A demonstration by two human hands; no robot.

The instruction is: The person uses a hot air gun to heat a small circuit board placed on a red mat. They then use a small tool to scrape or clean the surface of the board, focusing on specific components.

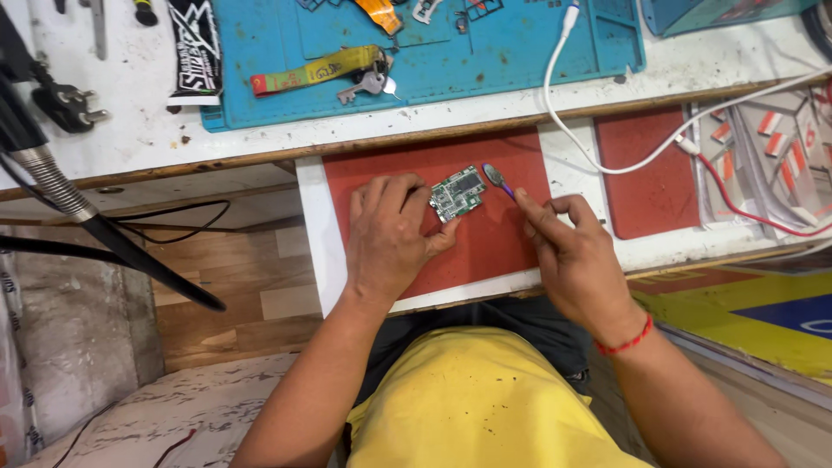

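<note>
On the red mat [485, 251], your left hand [387, 238] pinches the circuit board [458, 192], its long axis tilted up-right; your right hand [572, 251] grips a purple tool [498, 178] pointing up-left.

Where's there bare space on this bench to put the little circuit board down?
Bare red surface lies below the circuit board, between the left hand and right hand. The red patch right of the white strip is bare beneath the white cable. The blue mat and far right are crowded.
</note>
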